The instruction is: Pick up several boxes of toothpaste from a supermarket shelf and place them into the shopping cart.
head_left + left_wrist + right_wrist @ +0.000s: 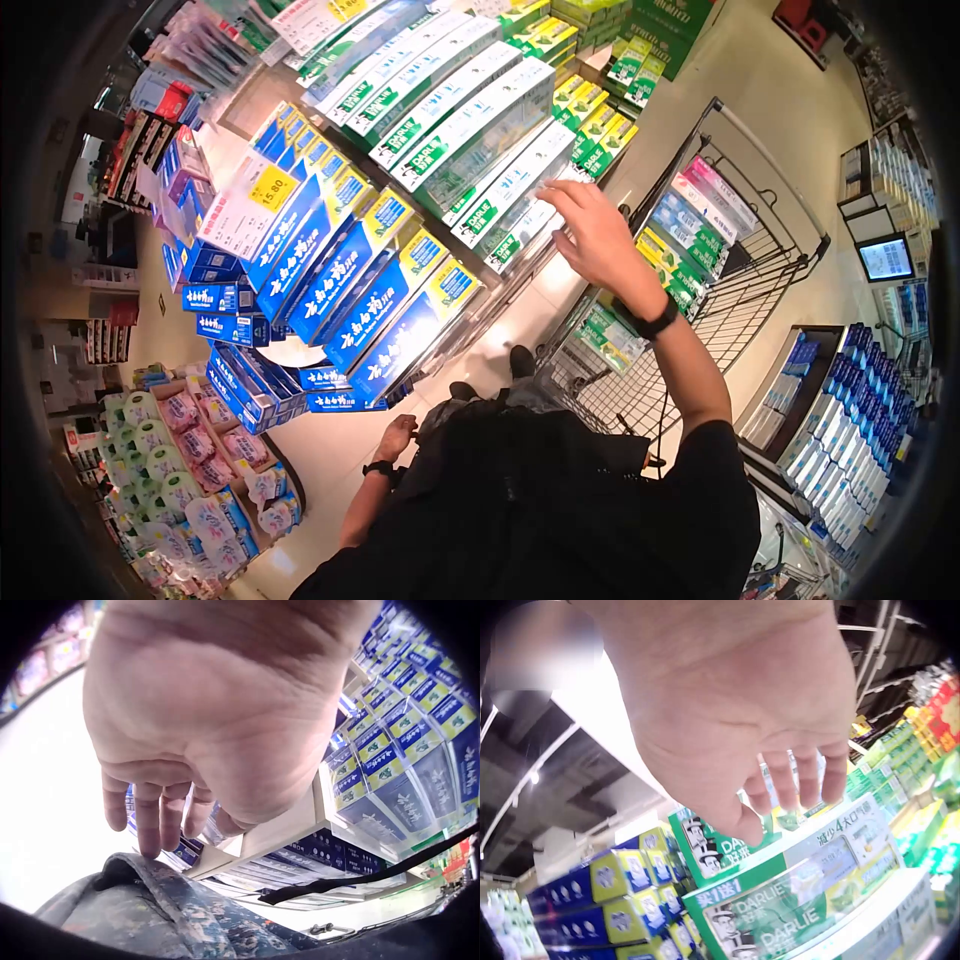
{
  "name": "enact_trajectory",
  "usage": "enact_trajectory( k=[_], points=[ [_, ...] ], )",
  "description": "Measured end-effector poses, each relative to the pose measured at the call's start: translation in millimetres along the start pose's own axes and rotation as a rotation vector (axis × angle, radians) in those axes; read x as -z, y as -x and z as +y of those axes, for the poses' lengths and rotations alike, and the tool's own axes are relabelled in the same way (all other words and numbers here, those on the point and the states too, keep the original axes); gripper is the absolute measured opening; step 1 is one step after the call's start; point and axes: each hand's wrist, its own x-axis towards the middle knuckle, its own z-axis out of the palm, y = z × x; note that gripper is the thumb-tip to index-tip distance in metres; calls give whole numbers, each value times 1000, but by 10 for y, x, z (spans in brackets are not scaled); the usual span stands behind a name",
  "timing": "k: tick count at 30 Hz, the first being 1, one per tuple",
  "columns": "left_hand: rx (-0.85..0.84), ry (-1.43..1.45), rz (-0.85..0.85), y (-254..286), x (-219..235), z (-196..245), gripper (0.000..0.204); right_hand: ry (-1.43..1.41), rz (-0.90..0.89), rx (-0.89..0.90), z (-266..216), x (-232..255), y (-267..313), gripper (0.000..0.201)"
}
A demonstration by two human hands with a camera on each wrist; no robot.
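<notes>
My right hand [597, 238] reaches over the front row of green-and-white Darlie toothpaste boxes [520, 200] on the display. Its fingers are spread and slightly bent, with fingertips right at the top edges of the boxes. In the right wrist view, the fingers [808, 780] hang down over a Darlie box [802, 889], and nothing shows in their grasp. My left hand [397, 438] hangs low beside the body, below blue toothpaste boxes [400, 330]. The left wrist view shows its palm and loosely hanging fingers [150, 825], near the camouflage-patterned cloth [202, 907], holding nothing.
A wire shopping cart [740, 275] stands to the right, with toothpaste packs [690, 240] inside it. A price card [250, 205] sticks up among the blue boxes. Shelves of blue-and-white boxes [850, 430] line the right; packaged paper goods [195, 450] fill a lower-left stand.
</notes>
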Motion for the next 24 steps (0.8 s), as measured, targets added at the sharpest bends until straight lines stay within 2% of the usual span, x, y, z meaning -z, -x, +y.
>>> enact_trajectory(
  k=[3, 6, 8, 9, 10, 12, 14, 16, 17, 18, 19, 20, 21, 22, 23, 24],
  points=[
    [-16, 49, 43, 175, -23, 50, 40, 200, -71, 150, 50, -427, -284, 57],
    [37, 21, 65, 239, -61, -121, 52, 242, -151, 125, 208, -597, -179, 59],
    [-10, 63, 131, 373, -71, -361, 33, 293, -104, 157, 73, -638, -182, 60],
    [-86, 26, 132, 419, -58, -429, 29, 317, -109, 130, 63, -644, -191, 60],
    [-87, 28, 130, 436, -62, -519, 29, 341, -115, 104, 77, -632, -206, 59],
    [-59, -156, 33, 416, -71, -772, 22, 396, -108, 111, 147, -647, -239, 54],
    [-76, -225, -21, 220, 109, -1493, 23, 420, -140, 70, 179, -704, -192, 59],
    [-402, -586, 8, -222, 117, -1726, 30, 419, -129, 167, 275, -737, -202, 38],
    [-566, -765, 16, -135, 189, -1839, 35, 430, -106, 219, 358, -728, -219, 36],
    [-461, -776, -7, -224, 190, -1852, 39, 441, -82, 271, 446, -711, -228, 35],
    [-335, -810, -66, -241, 255, -1854, 43, 439, -98, 226, 444, -660, -47, 34],
    [-340, -760, -63, -174, 319, -1805, 48, 437, -114, 181, 406, -546, 136, 34],
    [-343, -711, -58, 1, 357, -1553, 54, 397, -94, 112, 297, -408, 295, 36],
    [-159, -576, -36, 141, 236, -911, 54, 377, -55, 71, 256, -214, 282, 39],
    [-105, -303, -26, 329, 150, -522, 48, 325, 20, 43, 198, -18, 337, 47],
    [-94, -326, -49, 335, 168, -455, 48, 236, 127, -7, 124, 135, 473, 52]
  ],
)
